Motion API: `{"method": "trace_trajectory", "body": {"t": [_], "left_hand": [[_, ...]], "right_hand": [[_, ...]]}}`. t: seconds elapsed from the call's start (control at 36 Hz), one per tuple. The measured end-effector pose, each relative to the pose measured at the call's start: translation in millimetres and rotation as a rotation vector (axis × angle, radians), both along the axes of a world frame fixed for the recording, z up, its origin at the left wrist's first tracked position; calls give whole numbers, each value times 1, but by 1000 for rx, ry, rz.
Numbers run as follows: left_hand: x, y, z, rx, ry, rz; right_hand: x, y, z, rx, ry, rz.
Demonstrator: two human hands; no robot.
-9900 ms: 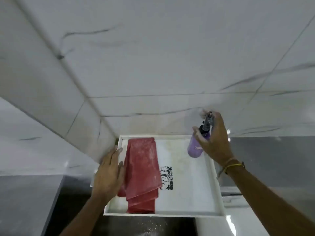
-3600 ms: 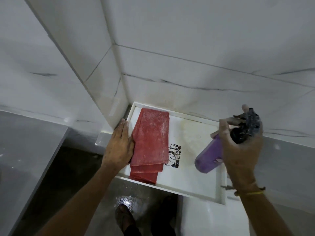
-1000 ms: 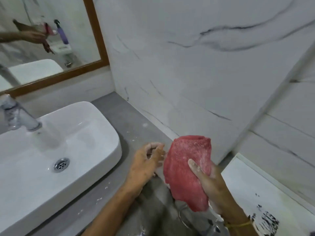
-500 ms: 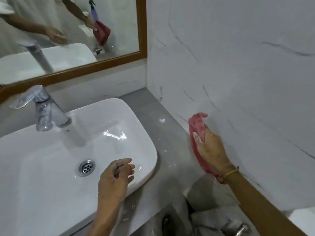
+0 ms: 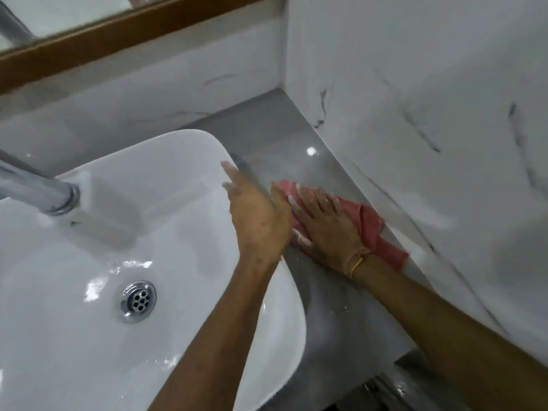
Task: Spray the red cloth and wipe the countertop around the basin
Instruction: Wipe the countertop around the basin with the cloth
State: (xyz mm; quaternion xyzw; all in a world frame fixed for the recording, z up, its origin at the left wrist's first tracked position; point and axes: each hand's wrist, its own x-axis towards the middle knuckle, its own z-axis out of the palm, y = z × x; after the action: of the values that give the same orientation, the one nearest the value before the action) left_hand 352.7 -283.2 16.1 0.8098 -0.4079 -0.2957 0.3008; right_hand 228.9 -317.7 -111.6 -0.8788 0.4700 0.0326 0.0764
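Wiping stage: right hand (image 5: 329, 229) lay flat on the crumpled red cloth (image 5: 370, 225), fingers spread, pressing it to the grey polished countertop (image 5: 284, 134); nothing was pinched between the fingers.
Left hand: left hand (image 5: 258, 221) was open and empty, fingers extended, hovering over the right rim of the white ceramic basin (image 5: 184, 161); contact with the rim could not be told. The two hands sat just beside each other.
Cloth location: on the narrow counter strip between the basin and the white marble-veined wall tile (image 5: 415, 114), one corner touching or nearly touching the wall base.
Cloth axis: long axis ran diagonally, from the far end near the basin toward the near end at the wall; the fingers pointed away from the person, toward the back corner.
Handling (judgement): soft, light, limp; likely damp, so it should cling to the glossy surface and bunch if pushed from one edge. A flat palm over its middle seemed the best hold, with loose corners tucked under.
Surroundings: chrome drain (image 5: 138, 301), chrome tap (image 5: 38, 191) and the wooden mirror frame (image 5: 118, 28) were in view.
Progress (judgement): wipe was barely started; back corner and other sides of the basin remained.
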Motion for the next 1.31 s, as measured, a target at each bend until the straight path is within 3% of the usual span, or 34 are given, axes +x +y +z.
{"method": "trace_trajectory", "body": {"t": [0.14, 0.31, 0.39, 0.53, 0.58, 0.67, 0.75, 0.83, 0.92, 0.97, 1.08, 1.19, 1.31], "left_hand": [[3, -10, -9, 19, -87, 38], [4, -15, -10, -13, -137, 52], [5, -14, -12, -32, -166, 23], [6, -13, -9, -14, -146, 33], [5, -13, -9, -5, -134, 39], [1, -8, -8, -1, -119, 38], [-5, 5, -9, 8, -128, 30], [-12, 17, -13, 7, -122, 17], [-12, 20, -14, 6, -124, 9], [-10, 17, -13, 1, -115, 4], [-9, 16, -14, -6, -123, 5], [-10, 16, -13, -7, -108, 17], [-11, 16, -11, 7, -107, 47]], "right_hand": [[40, -26, -8, 24, -51, 66], [39, 3, -9, -30, -406, 95], [26, 38, -10, 18, -265, 90], [-32, 104, -22, 31, -201, 90], [-51, 96, -18, 26, -132, 81], [-49, 56, -10, 0, -68, -100], [-18, 22, -4, 9, -68, -210], [9, 21, -1, 32, -64, -78], [11, 52, -3, 24, -203, 78], [3, 87, -6, 47, -298, 57], [-44, 156, -11, 47, -216, 22], [-92, 128, -8, 56, -44, -50], [-74, 83, 2, 60, -7, -232]]}}
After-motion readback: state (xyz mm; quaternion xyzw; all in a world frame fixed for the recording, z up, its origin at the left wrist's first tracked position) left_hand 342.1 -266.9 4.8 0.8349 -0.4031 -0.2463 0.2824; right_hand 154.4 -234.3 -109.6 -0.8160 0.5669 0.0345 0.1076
